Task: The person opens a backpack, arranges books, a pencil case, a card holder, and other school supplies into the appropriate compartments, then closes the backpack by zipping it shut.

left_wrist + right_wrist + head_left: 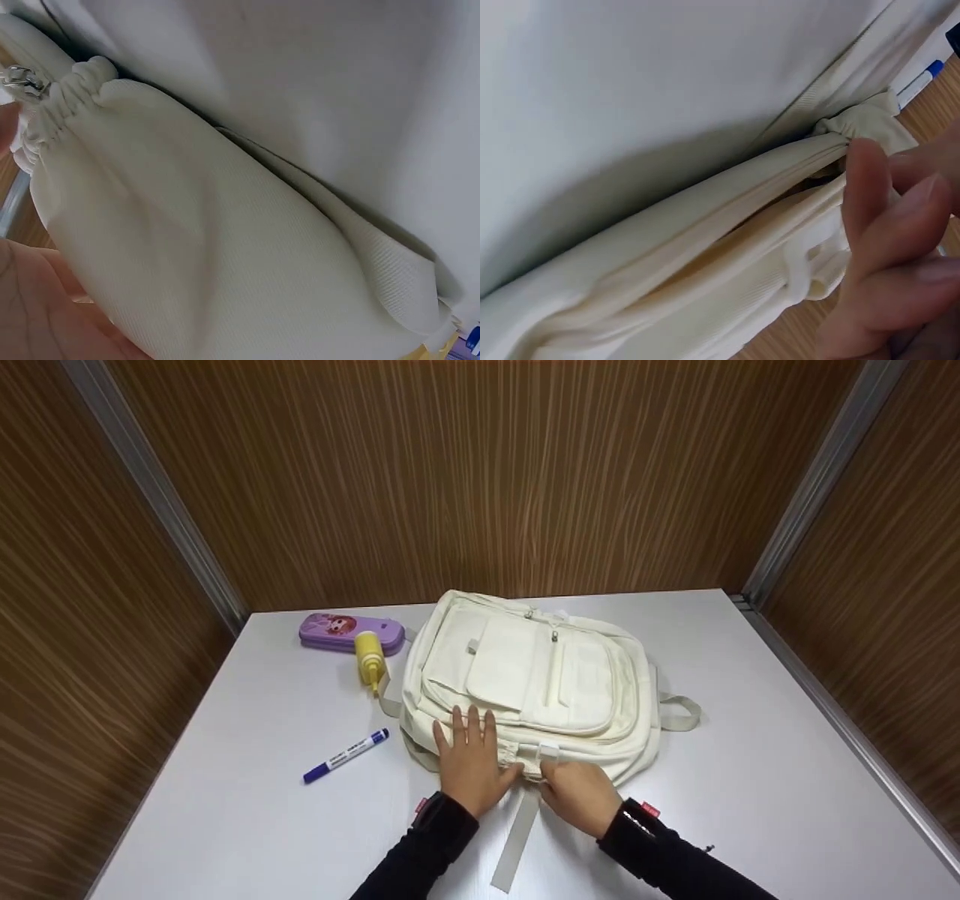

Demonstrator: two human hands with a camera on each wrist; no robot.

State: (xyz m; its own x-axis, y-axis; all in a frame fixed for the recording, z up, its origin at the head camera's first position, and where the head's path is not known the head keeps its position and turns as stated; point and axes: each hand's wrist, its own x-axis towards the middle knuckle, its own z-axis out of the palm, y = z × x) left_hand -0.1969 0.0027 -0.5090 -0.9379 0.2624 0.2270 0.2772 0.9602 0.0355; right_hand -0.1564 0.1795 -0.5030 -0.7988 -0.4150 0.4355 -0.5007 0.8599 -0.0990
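Note:
A cream backpack (525,667) lies front up on the white table, its top handle (681,712) towards the right. My left hand (472,765) rests on its near side with fingers spread and straight, beside the gathered side pocket (172,225). My right hand (581,795) is curled at the same side, just right of the left thumb. In the right wrist view its fingers (889,225) pinch at the end of a partly open zipper (742,225); the pull itself is hidden there. A metal zipper slider (26,81) shows above the pocket in the left wrist view.
Left of the backpack lie a purple pencil case (345,634), a yellow squeeze bottle (369,656) against it, and a blue and white marker (346,756). A loose strap (516,840) trails towards me between my arms. Wood-grain panels (487,480) enclose the table (247,810).

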